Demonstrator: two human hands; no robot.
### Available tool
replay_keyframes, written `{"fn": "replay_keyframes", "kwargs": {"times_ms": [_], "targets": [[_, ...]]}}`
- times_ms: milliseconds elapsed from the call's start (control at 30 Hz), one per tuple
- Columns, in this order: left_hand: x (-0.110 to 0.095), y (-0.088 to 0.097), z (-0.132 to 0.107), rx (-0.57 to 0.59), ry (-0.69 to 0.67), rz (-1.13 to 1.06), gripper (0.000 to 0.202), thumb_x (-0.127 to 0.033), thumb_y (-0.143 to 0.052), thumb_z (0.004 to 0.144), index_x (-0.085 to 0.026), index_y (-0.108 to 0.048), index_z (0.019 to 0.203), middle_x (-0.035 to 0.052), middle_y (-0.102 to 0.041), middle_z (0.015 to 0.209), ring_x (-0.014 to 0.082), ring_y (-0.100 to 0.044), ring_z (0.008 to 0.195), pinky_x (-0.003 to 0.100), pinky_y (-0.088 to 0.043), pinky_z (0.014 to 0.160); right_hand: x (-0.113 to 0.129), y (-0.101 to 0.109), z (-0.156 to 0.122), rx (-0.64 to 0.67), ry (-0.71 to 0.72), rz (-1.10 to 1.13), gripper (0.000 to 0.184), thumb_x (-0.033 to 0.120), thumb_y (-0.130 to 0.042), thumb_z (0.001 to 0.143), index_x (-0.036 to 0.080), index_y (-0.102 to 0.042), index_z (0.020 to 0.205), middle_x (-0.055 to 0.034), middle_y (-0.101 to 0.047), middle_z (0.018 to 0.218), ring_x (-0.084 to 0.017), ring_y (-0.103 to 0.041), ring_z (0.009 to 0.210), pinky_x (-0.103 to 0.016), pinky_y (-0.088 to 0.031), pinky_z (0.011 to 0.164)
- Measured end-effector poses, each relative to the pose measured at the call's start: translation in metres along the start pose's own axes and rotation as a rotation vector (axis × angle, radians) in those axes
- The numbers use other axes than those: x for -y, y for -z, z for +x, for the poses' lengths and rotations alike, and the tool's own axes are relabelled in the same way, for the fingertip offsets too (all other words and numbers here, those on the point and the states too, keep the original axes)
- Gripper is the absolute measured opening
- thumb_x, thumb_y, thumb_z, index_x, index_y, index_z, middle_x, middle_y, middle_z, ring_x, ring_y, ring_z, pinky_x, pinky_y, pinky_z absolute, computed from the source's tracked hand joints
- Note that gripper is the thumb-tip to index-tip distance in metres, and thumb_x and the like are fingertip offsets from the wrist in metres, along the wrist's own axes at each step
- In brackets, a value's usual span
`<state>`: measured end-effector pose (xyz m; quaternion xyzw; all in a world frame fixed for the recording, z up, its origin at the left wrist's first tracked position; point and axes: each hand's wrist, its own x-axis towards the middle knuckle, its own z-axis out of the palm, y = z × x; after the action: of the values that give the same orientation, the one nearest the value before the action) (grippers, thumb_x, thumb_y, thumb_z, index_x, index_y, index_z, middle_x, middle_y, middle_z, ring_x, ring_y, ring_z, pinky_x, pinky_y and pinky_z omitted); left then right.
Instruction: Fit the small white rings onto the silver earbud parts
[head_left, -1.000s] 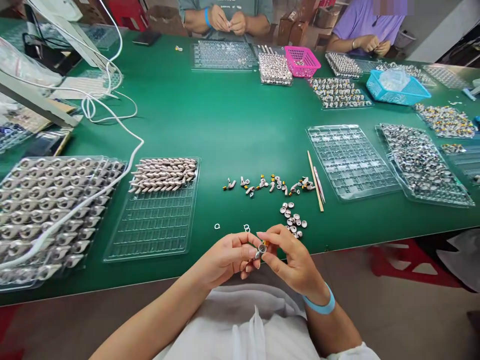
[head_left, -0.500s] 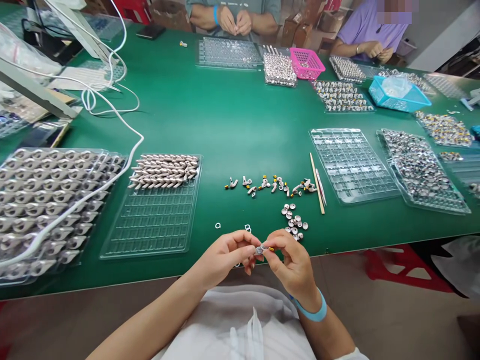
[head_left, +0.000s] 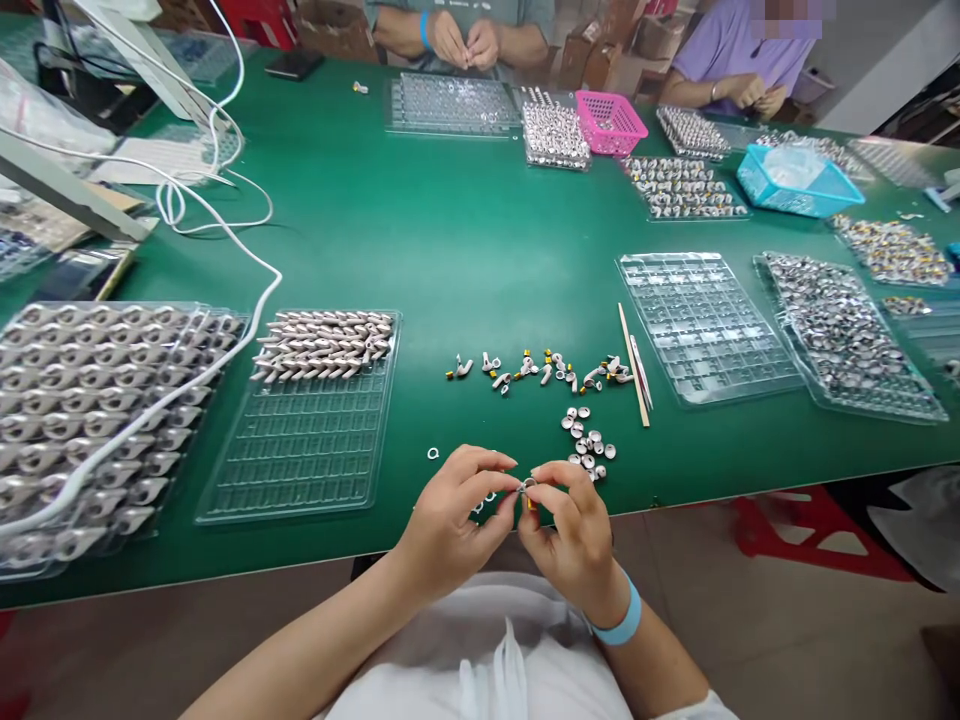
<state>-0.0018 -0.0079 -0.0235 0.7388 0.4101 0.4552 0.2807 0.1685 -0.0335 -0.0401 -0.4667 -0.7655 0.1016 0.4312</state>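
Observation:
A small silver ring-like part with a yellow tab (head_left: 529,490) is pinched between my two hands near the table's front edge. My left hand (head_left: 461,515) has its thumb and forefinger closed on the left side of the part. From the right, my right hand (head_left: 574,535), with a blue band at the wrist, grips it with thumb and fingers. Just beyond lie several small round caps (head_left: 589,440) and a row of loose stemmed pieces (head_left: 547,370), some with yellow tabs. A thin white ring (head_left: 433,453) rests left of the fingers; others are partly hidden behind my left hand.
A wooden stick (head_left: 634,365) and tweezers (head_left: 641,372) lie right of the pieces. Clear trays (head_left: 709,330) stand right, part-filled ones (head_left: 300,440) left. A white cable (head_left: 247,340) crosses the left side. Two people work across the table, near a pink basket (head_left: 611,122) and blue basket (head_left: 799,185).
The held part has been turned, its yellow tab now pointing down towards me rather than right. My left fingers have straightened and shifted their pinch; the view has shifted slightly.

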Motion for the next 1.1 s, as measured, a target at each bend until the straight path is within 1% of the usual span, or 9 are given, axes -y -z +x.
{"fn": "replay_keyframes", "kwargs": {"times_ms": [67,167,233,300,400,567,733,933,1100], "targets": [[0.001,-0.001,0.0,0.003,-0.059,0.023,0.02,-0.002,-0.063,0.081,-0.017,-0.067,0.094,0.0093,-0.07,0.096,0.0192,-0.064,0.089,0.034,-0.054,0.078,0.001,0.001,0.0,0.016,-0.021,0.097,0.04,0.0,-0.057,0.078,0.022,-0.052,0.111,-0.0115,-0.06,0.112,-0.023,-0.06,0.106,-0.04,-0.056,0.086],[0.0,-0.001,0.002,0.029,-0.056,-0.026,0.026,0.001,-0.061,0.081,-0.017,-0.064,0.099,0.0055,-0.071,0.086,0.0165,-0.063,0.079,0.031,-0.053,0.07,0.003,0.006,0.002,0.093,-0.133,0.37,0.054,0.002,-0.056,0.075,0.021,-0.046,0.124,-0.0134,-0.057,0.125,-0.026,-0.056,0.118,-0.045,-0.052,0.097],[-0.002,0.0,0.004,0.044,-0.03,-0.064,0.026,0.001,-0.06,0.082,-0.018,-0.064,0.1,0.0043,-0.071,0.083,0.0152,-0.063,0.075,0.029,-0.052,0.067,0.003,0.009,0.005,0.132,-0.227,0.528,0.057,0.007,-0.057,0.075,0.021,-0.045,0.129,-0.0127,-0.057,0.124,-0.026,-0.057,0.114,-0.044,-0.053,0.094],[-0.005,0.001,0.006,0.064,-0.017,-0.095,0.026,0.0,-0.059,0.083,-0.018,-0.064,0.101,0.0046,-0.072,0.085,0.015,-0.063,0.075,0.029,-0.053,0.069,0.002,0.011,0.009,0.149,-0.281,0.591,0.049,0.011,-0.058,0.079,0.022,-0.05,0.125,-0.0097,-0.06,0.115,-0.023,-0.06,0.103,-0.039,-0.054,0.086],[-0.009,0.0,0.007,0.074,-0.016,-0.111,0.026,-0.001,-0.058,0.085,-0.018,-0.064,0.103,0.005,-0.073,0.085,0.0153,-0.064,0.076,0.029,-0.053,0.07,0.001,0.011,0.014,0.142,-0.317,0.555,0.032,0.012,-0.059,0.085,0.024,-0.057,0.115,-0.0053,-0.062,0.103,-0.017,-0.06,0.089,-0.032,-0.053,0.079],[-0.014,-0.002,0.005,0.013,0.011,0.009,0.02,-0.003,-0.06,0.084,-0.016,-0.063,0.1,0.0045,-0.071,0.082,0.0139,-0.065,0.073,0.025,-0.053,0.067,0.001,0.01,0.015,0.154,-0.387,0.528,0.025,0.014,-0.061,0.087,0.024,-0.06,0.11,-0.0036,-0.063,0.095,-0.015,-0.061,0.084,-0.029,-0.052,0.074],[-0.013,-0.004,0.004,-0.03,0.007,0.071,0.015,-0.004,-0.062,0.084,-0.016,-0.061,0.093,0.0024,-0.068,0.077,0.0124,-0.063,0.069,0.023,-0.051,0.064,0.0,0.009,0.013,0.177,-0.435,0.526,0.014,0.014,-0.061,0.086,0.023,-0.06,0.097,-0.0017,-0.062,0.088,-0.014,-0.057,0.075,-0.028,-0.05,0.068],[-0.008,-0.007,0.003,-0.002,-0.102,0.044,0.022,-0.001,-0.061,0.083,-0.016,-0.062,0.099,0.0033,-0.068,0.076,0.0143,-0.06,0.07,0.027,-0.051,0.065,-0.001,0.006,0.013,0.113,-0.421,0.519,0.015,0.008,-0.053,0.084,0.021,-0.057,0.089,-0.0022,-0.061,0.087,-0.016,-0.06,0.082,-0.029,-0.05,0.072],[-0.008,-0.006,0.005,0.002,-0.118,0.041,0.024,-0.002,-0.06,0.084,-0.017,-0.063,0.102,0.0046,-0.069,0.08,0.015,-0.061,0.072,0.029,-0.052,0.067,-0.003,0.008,0.013,0.162,-0.458,0.475,0.011,0.01,-0.055,0.084,0.021,-0.056,0.087,-0.0002,-0.058,0.081,-0.013,-0.057,0.072,-0.027,-0.048,0.067]]}}
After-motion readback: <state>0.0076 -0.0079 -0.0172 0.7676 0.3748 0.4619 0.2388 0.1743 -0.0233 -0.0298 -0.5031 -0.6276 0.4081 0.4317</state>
